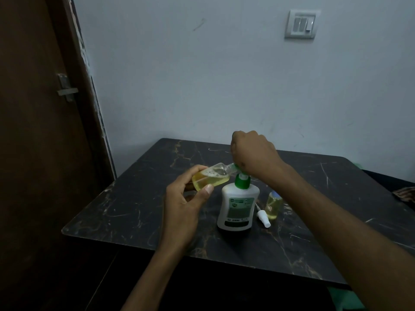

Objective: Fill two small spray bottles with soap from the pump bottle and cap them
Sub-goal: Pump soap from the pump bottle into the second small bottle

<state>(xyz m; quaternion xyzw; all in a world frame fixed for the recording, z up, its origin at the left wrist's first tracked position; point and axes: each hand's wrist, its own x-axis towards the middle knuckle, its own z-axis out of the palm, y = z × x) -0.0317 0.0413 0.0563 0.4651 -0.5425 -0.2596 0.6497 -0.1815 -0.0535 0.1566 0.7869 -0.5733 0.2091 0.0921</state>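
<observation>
Fingers (203, 190) of the left hand (182, 212), left of the frame's middle, are clamped round a small spray bottle (211, 177), thumb on the near side, holding it tilted almost flat with its open neck pointing right and meeting the green nozzle of the pump bottle (239, 205). It looks roughly half full of yellow soap, with bubbles near the neck. The pump bottle stands upright on the dark marbled tabletop (139, 212) at centre. Above it, the right hand (251, 151) presses down on the pump head; its fingers are curled over the head and hidden behind the knuckles, so I cannot tell exactly how they sit. To do this step well, I would keep the neck snug against the nozzle tip, push in short, full strokes, and let the thick soap drain down between strokes so it does not back up and spill. Just right of the pump bottle lies a white spray cap (263, 217) with its tube, loose on the tabletop. Beside it stands a second spray bottle (274, 205), upright, nearly full; whether it is capped is unclear.
</observation>
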